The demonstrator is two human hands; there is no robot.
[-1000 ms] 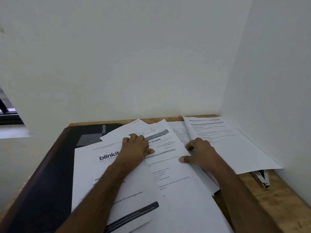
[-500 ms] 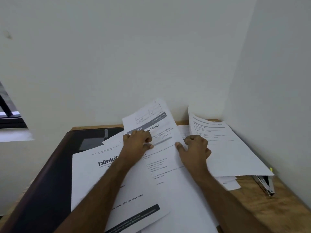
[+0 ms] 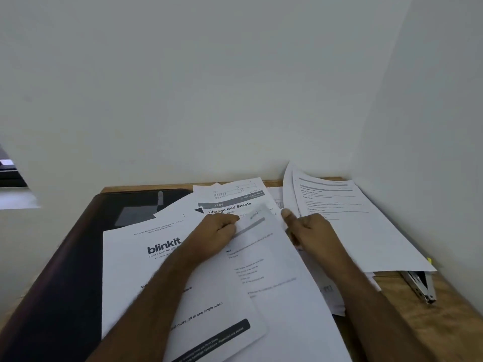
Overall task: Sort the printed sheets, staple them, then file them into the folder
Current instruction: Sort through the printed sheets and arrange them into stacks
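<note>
Fingers of the left hand (image 3: 218, 235) curl in and pinch the top edge of a loose printed sheet (image 3: 264, 259), thumb tip on the paper just under the "Change Bed Sheets" page (image 3: 235, 202); the right hand (image 3: 311, 231) has its fingers folded around the left edge of another stack (image 3: 352, 223), thumb up, that edge lifted and bowed off the desk (image 3: 449, 320). Step in hand, by my reading: sorting — pages are fanned and overlapping, nothing squared up, nothing stapled. Next move likely calls for separating one page cleanly from its neighbours and laying it on the correct pile, corners aligned, before the stapler is fetched. Stapler (image 3: 420, 286) lies at the right, metal, half hidden under the right stack's lower corner. Folder (image 3: 78, 257) (dark, smooth, slightly glossy, with what looks like a clip near its far end) lies flat at the left, partly covered by the "blinkit" sheet (image 3: 146, 283). Paper is thin, matte white, flexes readily — sheets will slide on one another. Desk surface is grained wood.
</note>
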